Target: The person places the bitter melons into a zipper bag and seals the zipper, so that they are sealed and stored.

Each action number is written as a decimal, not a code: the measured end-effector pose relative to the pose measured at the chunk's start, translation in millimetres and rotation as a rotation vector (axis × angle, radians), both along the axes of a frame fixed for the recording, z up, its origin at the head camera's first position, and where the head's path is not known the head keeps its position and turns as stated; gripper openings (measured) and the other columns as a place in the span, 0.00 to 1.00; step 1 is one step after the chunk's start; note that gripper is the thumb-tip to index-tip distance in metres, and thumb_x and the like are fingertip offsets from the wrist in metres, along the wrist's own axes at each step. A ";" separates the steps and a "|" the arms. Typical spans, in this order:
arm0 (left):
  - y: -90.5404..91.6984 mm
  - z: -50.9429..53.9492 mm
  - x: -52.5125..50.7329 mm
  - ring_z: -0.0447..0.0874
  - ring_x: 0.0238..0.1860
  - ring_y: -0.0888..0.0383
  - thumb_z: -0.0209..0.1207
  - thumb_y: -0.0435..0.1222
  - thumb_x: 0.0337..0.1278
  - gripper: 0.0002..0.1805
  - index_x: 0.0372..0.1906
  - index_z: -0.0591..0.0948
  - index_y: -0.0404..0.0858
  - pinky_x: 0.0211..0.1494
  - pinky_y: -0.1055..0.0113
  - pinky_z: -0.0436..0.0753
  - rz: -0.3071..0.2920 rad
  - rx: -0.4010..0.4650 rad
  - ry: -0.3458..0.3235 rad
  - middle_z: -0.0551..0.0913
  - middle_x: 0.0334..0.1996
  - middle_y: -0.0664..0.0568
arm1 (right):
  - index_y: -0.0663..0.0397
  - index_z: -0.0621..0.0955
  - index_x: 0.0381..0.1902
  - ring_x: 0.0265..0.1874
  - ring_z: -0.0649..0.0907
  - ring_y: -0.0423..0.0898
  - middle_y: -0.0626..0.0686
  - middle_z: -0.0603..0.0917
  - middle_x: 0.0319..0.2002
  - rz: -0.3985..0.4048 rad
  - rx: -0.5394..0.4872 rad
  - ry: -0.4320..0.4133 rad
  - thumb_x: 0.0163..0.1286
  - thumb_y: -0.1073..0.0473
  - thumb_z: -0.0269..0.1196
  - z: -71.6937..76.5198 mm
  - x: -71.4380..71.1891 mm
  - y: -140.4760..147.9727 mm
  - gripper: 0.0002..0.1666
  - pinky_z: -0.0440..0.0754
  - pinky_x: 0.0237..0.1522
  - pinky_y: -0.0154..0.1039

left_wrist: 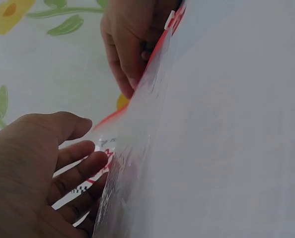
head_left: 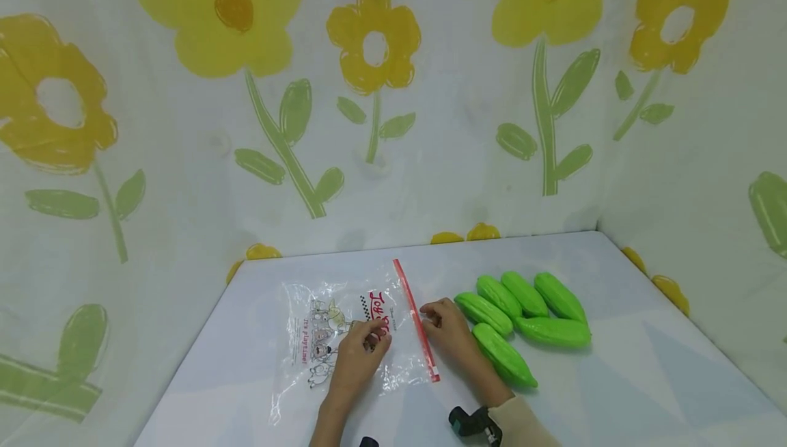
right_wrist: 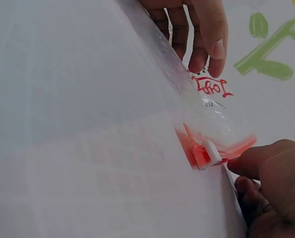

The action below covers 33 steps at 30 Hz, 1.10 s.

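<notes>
The clear printed bag (head_left: 347, 307) lies flat on the pale surface (head_left: 639, 378), its red zip strip (head_left: 413, 317) along the right edge. From where I stand it looks to have nothing in it, and whether the zip is parted I can't tell. The left hand (head_left: 358, 358) is over the bag's print with loose, spread fingers, gripping nothing. The right hand (head_left: 449, 331) is beside the strip, apart from the other; whether its bent fingers pinch the edge is unclear to me. I'd judge it early days: the bag is laid out, but all six green vegetables (head_left: 535, 329) (toy ones, perhaps) lie outside it, to its right. Beyond hangs a flowered cloth (head_left: 430, 201).
</notes>
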<state>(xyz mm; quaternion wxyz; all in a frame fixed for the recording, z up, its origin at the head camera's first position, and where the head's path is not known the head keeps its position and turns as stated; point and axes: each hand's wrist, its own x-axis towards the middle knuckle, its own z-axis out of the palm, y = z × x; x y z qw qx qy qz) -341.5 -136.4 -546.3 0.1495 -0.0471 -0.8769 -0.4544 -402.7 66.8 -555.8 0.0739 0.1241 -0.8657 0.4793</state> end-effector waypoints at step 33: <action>12.3 3.7 -11.5 0.77 0.34 0.63 0.63 0.46 0.66 0.12 0.46 0.86 0.43 0.38 0.69 0.79 -0.025 -0.002 -0.016 0.81 0.33 0.61 | 0.50 0.83 0.56 0.35 0.71 0.42 0.45 0.71 0.39 0.041 0.121 -0.014 0.62 0.40 0.71 -1.0 4.8 -4.6 0.30 0.72 0.30 0.34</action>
